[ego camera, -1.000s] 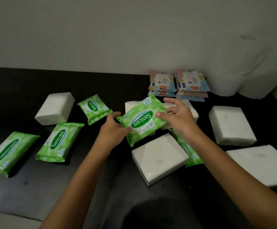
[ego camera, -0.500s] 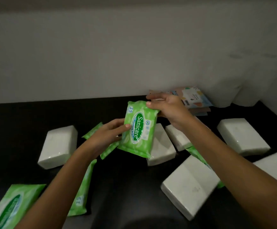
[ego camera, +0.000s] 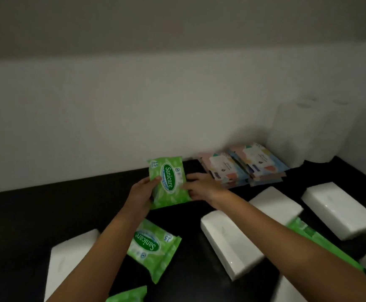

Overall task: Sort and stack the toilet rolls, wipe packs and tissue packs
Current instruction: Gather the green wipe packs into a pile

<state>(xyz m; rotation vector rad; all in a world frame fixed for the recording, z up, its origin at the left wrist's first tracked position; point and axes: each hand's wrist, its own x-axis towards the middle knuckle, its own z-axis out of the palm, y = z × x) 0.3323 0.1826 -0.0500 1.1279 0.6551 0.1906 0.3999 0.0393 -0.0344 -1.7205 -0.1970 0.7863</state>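
Both hands hold one green Sanicare wipe pack [ego camera: 169, 182] low over the black surface near the back wall. My left hand [ego camera: 141, 194] grips its left edge, my right hand [ego camera: 201, 188] its right edge. Another green wipe pack [ego camera: 153, 247] lies under my left forearm, a third green wipe pack [ego camera: 127, 295] shows at the bottom edge, and a fourth green wipe pack [ego camera: 321, 243] lies partly under my right forearm. Two stacks of pastel wipe packs [ego camera: 243, 168] sit to the right of the held pack. White tissue packs [ego camera: 232, 243] lie scattered. White toilet rolls [ego camera: 304, 131] stand in the back right corner.
The black surface [ego camera: 46, 214] ends at a white wall [ego camera: 112, 116] behind. More white tissue packs lie at the right [ego camera: 341, 212], centre right [ego camera: 275, 203] and lower left [ego camera: 66, 262].
Both hands carried the green wipe pack away from me toward the back wall and turned it upright; my view tilted upward, so the other packs slid down the frame.
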